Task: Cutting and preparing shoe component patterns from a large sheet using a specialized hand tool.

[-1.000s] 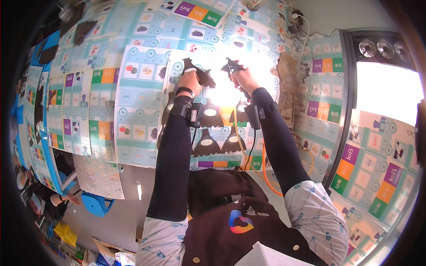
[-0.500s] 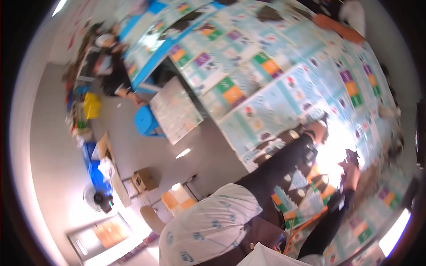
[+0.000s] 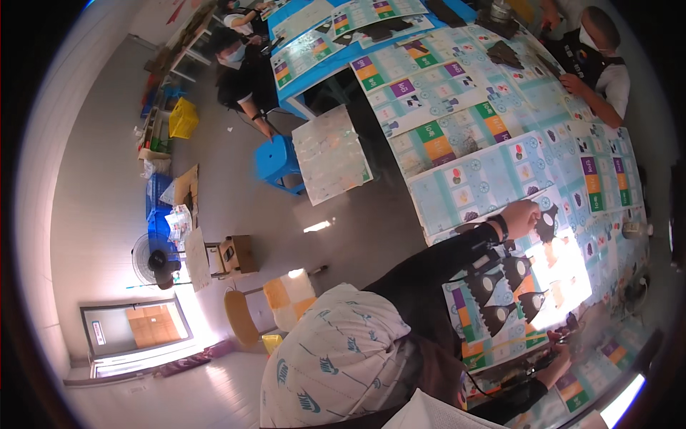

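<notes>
My left hand, in a black arm sleeve with a dark band at the wrist, reaches across the table with its fingers bent together. At its fingertips is a dark flat cut piece, apparently pinched by its edge. Nearer me lie several similar dark pieces with pale oval patches, among them one piece beside another, on a printed sheet. My right hand, low on the right, is closed around something small and dark. A reddish-dark object lies just beyond it; its kind is unclear.
Printed paper sheets cover the table, with strong sunlight on part of them. A co-worker works at the far right; another holds a blue stool at the far left. Beside the table stand a pale board and a chair.
My hands have moved apart: the left stays over the sheets, the right has come back toward me. The dark pieces now show plainly. My view has swung, shifting the room within the picture.
</notes>
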{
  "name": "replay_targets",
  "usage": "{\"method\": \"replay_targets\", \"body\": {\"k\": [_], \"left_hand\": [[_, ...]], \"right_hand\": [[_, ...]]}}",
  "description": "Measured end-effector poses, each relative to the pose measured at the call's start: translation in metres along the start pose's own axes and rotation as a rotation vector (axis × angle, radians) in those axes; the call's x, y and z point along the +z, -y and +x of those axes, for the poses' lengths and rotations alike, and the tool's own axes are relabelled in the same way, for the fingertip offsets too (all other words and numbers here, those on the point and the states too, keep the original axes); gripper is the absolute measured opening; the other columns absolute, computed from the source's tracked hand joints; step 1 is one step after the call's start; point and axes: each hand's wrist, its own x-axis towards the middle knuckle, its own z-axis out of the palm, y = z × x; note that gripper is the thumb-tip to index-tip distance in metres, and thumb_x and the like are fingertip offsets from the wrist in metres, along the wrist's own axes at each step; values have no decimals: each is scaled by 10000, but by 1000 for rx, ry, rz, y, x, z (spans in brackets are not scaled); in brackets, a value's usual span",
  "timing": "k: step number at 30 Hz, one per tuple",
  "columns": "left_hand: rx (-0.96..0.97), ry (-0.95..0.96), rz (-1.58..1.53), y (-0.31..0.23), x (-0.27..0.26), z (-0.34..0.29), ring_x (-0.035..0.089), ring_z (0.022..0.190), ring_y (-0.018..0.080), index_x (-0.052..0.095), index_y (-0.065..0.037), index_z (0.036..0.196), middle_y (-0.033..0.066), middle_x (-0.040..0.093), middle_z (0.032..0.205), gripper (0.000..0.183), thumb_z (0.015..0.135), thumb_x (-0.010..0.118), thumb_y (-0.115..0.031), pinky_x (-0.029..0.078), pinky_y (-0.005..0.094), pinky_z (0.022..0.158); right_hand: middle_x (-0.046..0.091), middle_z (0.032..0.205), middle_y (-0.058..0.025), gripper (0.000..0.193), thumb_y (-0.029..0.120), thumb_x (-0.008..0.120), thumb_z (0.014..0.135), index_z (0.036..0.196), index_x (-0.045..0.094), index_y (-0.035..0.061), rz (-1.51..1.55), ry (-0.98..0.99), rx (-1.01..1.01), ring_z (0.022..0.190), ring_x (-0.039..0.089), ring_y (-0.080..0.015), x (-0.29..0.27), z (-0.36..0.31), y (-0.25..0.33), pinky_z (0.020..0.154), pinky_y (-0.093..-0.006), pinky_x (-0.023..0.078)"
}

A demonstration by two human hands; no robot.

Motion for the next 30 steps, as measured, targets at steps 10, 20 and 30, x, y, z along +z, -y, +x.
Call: {"method": "replay_targets", "body": {"k": [10, 20, 30], "left_hand": [[-289, -392, 104, 32, -208, -150, 680, 823, 190, 622, -32, 983, 93, 687, 894, 163, 851, 640, -125, 530, 300, 738], [-475, -446, 41, 77, -304, -219, 664, 824, 235, 630, -56, 945, 97, 682, 888, 152, 833, 643, -158, 518, 333, 751], [-486, -502, 48, 109, -378, -262, 662, 814, 240, 646, -65, 942, 94, 680, 843, 165, 833, 648, -188, 514, 337, 740]], "right_hand": [[666, 944, -59, 352, 59, 493, 664, 991, 616, 15, 163, 86, -137, 787, 609, -125, 4, -52, -5, 557, -202, 392], [657, 925, -29, 284, 75, 476, 648, 846, 669, 13, 92, -17, -233, 669, 526, -87, 34, -103, -6, 501, -190, 356], [647, 902, -60, 363, 37, 502, 630, 963, 640, -6, 107, 131, -263, 766, 615, -171, 79, -117, 1, 649, -240, 467]]}}
